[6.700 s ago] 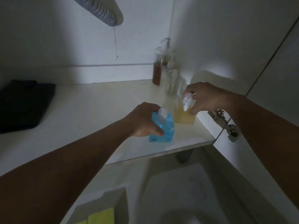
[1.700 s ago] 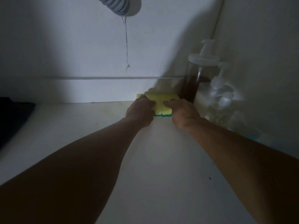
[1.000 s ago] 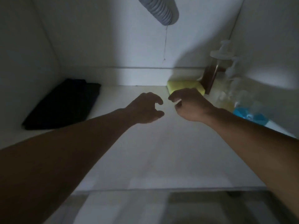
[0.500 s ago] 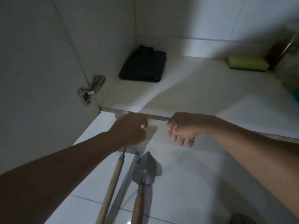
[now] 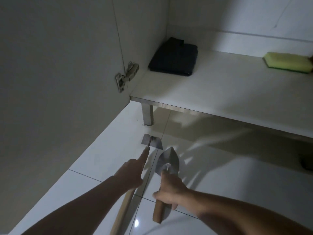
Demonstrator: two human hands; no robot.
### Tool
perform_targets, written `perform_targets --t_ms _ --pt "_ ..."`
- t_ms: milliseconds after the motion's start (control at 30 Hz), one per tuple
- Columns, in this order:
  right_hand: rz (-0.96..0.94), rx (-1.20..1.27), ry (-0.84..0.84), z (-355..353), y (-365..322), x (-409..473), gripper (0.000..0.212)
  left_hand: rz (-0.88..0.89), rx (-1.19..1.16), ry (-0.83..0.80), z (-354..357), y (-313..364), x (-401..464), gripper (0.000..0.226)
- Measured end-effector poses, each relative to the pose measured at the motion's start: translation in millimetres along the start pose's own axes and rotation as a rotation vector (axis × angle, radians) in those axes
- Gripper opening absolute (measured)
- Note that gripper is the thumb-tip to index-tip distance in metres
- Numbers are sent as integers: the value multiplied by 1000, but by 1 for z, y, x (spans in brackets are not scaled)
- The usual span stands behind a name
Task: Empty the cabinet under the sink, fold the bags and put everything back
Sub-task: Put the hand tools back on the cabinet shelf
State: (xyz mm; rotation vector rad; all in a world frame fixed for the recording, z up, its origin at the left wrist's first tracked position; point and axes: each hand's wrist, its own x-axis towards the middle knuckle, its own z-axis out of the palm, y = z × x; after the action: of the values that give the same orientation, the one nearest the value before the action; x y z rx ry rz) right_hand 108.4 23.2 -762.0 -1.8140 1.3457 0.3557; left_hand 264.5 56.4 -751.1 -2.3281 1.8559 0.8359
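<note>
My left hand (image 5: 131,175) lies over the long pale wooden handle of a small flat-bladed metal hoe (image 5: 151,141), forefinger stretched along the shaft toward the blade. Whether that grip is clenched around the handle or only resting on it I cannot tell, since the underside of the hand is hidden. My right hand (image 5: 170,188) is grasping the short wooden handle of a pointed grey metal trowel (image 5: 167,162), just below the neck of the blade, with the handle's butt sticking out beneath the fist.

Both tools lie on the white tiled floor (image 5: 228,192) in the lower middle of the frame, side by side and near each other, long axes running from bottom to top, blades pointing up-frame toward the cabinet. The hoe is left of the trowel, so each hand has its own tool.

The white cabinet shelf (image 5: 220,92) spans the upper right, raised on a short metal leg (image 5: 147,115), its front edge just above the hoe blade in the frame. On it a folded black bag (image 5: 174,61) sits in the back left corner and a yellow sponge with a green underside (image 5: 288,64) lies at the far right edge.

I judge this to be the putting-back stage. The blades already face the opening, so the tools can go in blade first along their own axes, into the bare stretch of shelf between bag and sponge.
</note>
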Motion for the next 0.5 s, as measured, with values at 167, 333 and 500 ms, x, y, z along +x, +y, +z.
perform_targets --t_ms 167,333,500 --pt "52 83 137 18 8 3 110 20 -34 116 3 -1 -7 105" --pt "41 121 93 -12 8 -19 92 -4 -170 122 -9 2 -19 101" --pt "-76 56 61 -65 -5 -60 74 43 -302 235 -38 15 -49 96"
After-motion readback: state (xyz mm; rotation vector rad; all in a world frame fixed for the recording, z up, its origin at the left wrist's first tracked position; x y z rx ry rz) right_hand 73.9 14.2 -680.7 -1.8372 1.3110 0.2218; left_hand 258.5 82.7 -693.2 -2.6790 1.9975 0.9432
